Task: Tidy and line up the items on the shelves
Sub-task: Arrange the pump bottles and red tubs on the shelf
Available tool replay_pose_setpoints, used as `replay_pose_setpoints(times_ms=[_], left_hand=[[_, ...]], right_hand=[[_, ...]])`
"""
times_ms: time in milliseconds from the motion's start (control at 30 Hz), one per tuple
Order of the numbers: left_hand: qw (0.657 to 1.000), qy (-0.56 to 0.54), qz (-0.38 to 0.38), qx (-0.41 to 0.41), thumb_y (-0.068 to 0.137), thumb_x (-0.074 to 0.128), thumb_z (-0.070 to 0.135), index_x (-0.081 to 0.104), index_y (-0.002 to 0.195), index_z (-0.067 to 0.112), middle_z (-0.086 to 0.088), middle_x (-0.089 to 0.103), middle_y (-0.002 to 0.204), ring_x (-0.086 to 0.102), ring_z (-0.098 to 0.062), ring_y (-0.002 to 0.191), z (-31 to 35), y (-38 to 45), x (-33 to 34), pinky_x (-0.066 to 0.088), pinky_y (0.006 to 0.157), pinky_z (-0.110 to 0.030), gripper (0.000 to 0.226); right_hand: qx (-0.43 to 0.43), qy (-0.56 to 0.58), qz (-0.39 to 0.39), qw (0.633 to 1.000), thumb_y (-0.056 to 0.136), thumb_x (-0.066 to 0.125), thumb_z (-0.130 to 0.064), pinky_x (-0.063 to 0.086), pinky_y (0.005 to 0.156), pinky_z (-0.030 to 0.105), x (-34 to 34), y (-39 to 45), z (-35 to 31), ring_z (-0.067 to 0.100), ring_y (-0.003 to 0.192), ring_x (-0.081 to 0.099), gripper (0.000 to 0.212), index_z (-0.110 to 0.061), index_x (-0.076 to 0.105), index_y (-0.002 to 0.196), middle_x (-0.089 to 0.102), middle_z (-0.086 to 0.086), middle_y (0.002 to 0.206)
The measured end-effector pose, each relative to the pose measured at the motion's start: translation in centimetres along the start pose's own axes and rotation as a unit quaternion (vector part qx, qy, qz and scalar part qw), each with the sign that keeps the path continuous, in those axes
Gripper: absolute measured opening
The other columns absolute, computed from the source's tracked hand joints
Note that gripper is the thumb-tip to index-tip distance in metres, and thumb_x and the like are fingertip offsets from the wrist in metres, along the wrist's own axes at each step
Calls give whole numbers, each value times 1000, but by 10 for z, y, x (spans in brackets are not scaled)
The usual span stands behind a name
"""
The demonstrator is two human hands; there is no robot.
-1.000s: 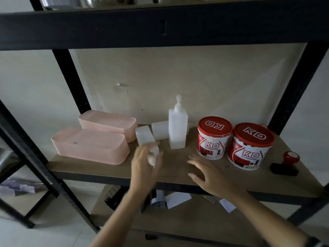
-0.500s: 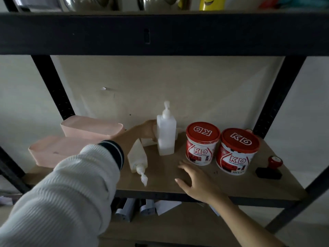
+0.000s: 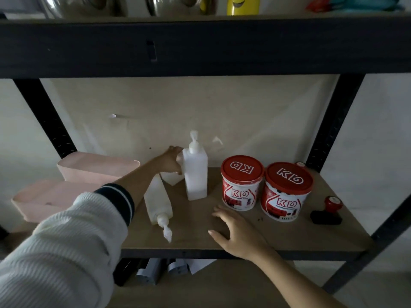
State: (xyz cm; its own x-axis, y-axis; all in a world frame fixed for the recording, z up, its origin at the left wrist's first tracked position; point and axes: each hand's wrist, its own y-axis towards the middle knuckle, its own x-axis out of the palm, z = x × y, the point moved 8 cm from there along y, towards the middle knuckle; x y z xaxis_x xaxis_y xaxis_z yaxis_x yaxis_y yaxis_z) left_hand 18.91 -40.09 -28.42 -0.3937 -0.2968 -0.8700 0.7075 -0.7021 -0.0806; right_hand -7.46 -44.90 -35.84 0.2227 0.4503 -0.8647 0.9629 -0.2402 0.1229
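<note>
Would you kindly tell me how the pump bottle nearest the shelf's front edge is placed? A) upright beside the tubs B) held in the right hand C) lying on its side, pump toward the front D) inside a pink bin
C: the pump bottle lies flat on the shelf, its pump pointing at the front edge.

The left hand (image 3: 171,160) reaches behind the upright white plastic pump bottle (image 3: 196,174), which hides its fingertips and most of a third white plastic bottle (image 3: 171,179). The top edge crops the steel bowls (image 3: 89,5) and yellow cup (image 3: 243,5).
</note>
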Motion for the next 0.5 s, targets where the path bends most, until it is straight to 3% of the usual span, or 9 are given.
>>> replay_pose_setpoints(times_ms=[200, 333, 500], left_hand=[[978, -209, 19, -21, 69, 74, -8, 32, 137, 11, -10, 40, 131, 40, -27, 121, -8, -16, 0, 48, 92, -42, 82], [965, -261, 6, -19, 70, 72, -13, 29, 136, 12, -7, 43, 123, 43, -22, 111, -15, -23, 3, 52, 73, -28, 83], [957, -288, -15, -7, 67, 73, -16, 18, 144, 18, -12, 43, 131, 46, -28, 120, -26, -21, 12, 51, 92, -48, 101]], right_hand=[[-9, -9, 1, 1000, 89, 45, -60, 26, 113, 24, 0, 0, 2, 1, 141, 20, 58, -32, 40, 139, 28, -16, 153], [-14, -7, 3, 1000, 89, 46, -59, 25, 113, 24, -1, 0, 3, 0, 141, 20, 57, -31, 42, 139, 28, -16, 153], [-16, 4, 6, 1000, 90, 48, -57, 24, 112, 22, -3, -1, 1, 0, 140, 22, 56, -30, 44, 138, 30, -14, 152]])
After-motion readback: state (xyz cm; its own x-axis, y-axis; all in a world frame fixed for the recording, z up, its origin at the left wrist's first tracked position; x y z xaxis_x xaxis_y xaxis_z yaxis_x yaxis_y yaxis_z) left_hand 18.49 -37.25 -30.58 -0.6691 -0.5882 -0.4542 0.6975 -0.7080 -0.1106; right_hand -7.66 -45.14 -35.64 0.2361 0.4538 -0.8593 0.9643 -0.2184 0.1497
